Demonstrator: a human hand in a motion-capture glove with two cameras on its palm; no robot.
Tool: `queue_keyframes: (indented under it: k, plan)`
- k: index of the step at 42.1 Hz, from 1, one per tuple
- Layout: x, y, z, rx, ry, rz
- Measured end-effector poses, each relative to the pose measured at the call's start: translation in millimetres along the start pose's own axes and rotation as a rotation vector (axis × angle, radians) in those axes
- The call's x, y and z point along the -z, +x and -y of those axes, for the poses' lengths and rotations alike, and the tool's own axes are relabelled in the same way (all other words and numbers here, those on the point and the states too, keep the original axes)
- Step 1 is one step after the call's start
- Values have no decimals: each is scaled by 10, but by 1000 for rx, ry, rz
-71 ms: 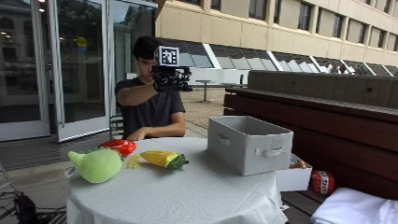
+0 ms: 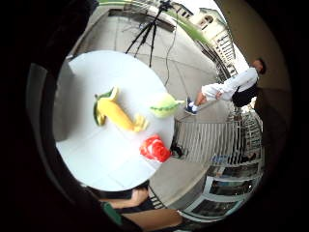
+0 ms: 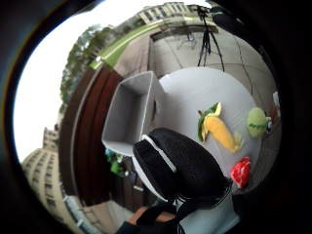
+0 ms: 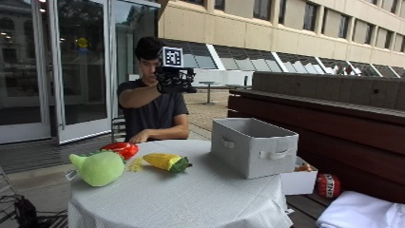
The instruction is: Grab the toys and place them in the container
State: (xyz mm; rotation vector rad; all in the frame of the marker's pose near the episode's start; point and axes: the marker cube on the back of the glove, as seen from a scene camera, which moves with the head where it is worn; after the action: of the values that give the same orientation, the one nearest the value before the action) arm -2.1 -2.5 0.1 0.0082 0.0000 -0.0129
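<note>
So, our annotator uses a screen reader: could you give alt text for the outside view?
A seated person holds their gloved right hand raised at face height, away from a round table holding a green plush toy, a red toy, a yellow corn toy and a grey fabric container.

A round table (image 4: pixel 190 199) under a white ribbed cloth stood on a paved terrace. Beside it, low against a dark wooden bench wall (image 4: pixel 329 109), sat a small white box (image 4: pixel 299 183), and just past that lay a red-and-white ball (image 4: pixel 327 185). A white bundle of cloth (image 4: pixel 364 213) lay in the near corner. Glass doors (image 4: pixel 63 71) stood behind the seated person, and a tripod (image 2: pixel 147 31) stood on the paving beyond the table
</note>
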Motion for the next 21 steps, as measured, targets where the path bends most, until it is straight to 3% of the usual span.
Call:
queue_keyframes:
  k: [21]
  plan:
    - [-69,88,-39,-18,-46,0]
